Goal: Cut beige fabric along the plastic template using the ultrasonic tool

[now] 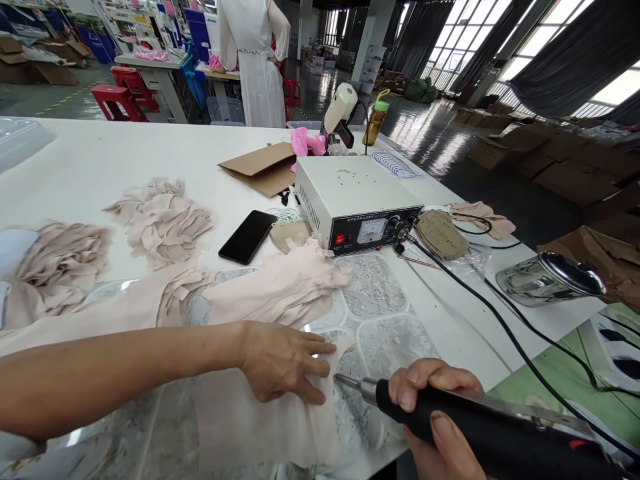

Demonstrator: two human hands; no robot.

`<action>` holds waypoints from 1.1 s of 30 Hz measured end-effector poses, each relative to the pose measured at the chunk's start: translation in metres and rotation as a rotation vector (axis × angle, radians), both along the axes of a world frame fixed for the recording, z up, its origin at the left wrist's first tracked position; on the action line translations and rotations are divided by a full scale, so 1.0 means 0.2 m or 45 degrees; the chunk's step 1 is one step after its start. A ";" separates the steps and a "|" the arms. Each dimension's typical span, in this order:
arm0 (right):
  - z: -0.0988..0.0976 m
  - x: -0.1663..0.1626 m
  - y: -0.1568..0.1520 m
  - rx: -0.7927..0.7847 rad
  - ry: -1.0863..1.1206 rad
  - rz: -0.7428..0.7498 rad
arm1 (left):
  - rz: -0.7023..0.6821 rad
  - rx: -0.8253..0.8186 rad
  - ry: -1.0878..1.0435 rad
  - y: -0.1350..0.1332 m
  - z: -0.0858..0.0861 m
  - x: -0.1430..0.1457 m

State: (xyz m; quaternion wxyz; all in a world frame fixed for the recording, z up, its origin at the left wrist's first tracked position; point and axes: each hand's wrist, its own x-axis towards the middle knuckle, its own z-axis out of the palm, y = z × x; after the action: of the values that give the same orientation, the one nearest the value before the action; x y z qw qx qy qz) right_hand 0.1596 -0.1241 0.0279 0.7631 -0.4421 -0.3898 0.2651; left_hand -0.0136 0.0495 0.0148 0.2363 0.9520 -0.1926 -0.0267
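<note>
My left hand lies with its fingers spread on a thin pale pink fabric piece, pressing it against a patterned grey mat. My right hand is wrapped round a black corded ultrasonic cutter. Its narrow metal tip points left and sits at the fabric's right edge, close to my left fingertips; whether it touches the cloth I cannot tell. Just beyond my left hand lies a stack of pale pink fabric pieces.
A white control box with a meter stands behind, its black cable running to the right. Around it are a phone, a brown paper pad, a lidded metal-topped jar and cardboard. More fabric heaps lie left.
</note>
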 end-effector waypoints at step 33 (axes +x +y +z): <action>-0.04 0.03 0.03 -0.017 -0.103 0.071 | 0.063 -0.184 -0.021 0.00 -0.02 -0.01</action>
State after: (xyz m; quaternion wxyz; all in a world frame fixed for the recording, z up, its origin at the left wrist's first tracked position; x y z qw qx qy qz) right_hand 0.1663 -0.1190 0.0190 0.7361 -0.4466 -0.4306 0.2708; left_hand -0.0146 0.0491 0.0117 0.3035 0.9371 -0.1724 0.0012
